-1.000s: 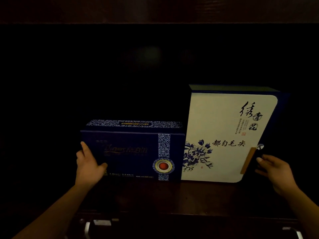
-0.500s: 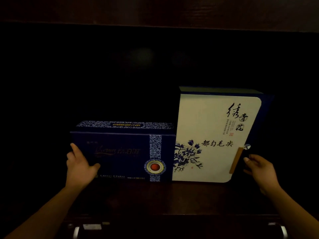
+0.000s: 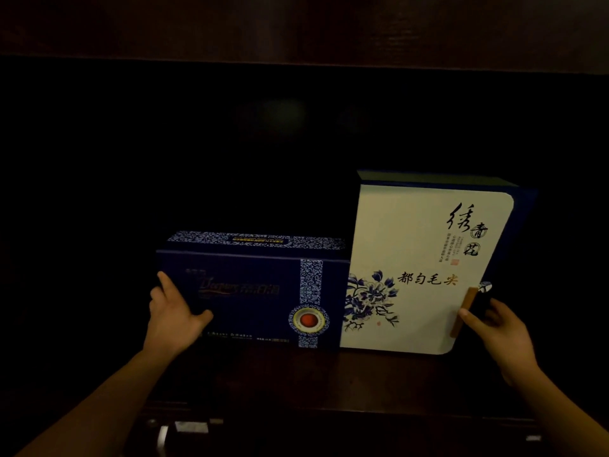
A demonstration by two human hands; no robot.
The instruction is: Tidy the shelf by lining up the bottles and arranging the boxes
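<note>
Head view, nearest first: two bare forearms reach in from 7 and 5 o'clock over the dark wooden shelf point(image 3: 296, 377), whose front edge runs along the bottom of the frame. At about 8 o'clock the left hand point(image 3: 173, 319) lies with fingers spread against the left end of the dark blue box point(image 3: 250, 291), thumb pressed on its front face, fingers wrapping the left corner (a flat hold, not a clenched one). At about 4 o'clock the right hand point(image 3: 497, 331) has its thumb on the brown clasp point(image 3: 464, 311) at the right edge of the white box point(image 3: 421, 258), the other fingers curled behind that edge, so it grasps the box's right side. Both boxes stand upright on the shelf, just right of centre, touching side by side; the white one, with blue flowers and black calligraphy, is taller. Farther back, toward 12 o'clock, the shelf recess is too dark to read.
</note>
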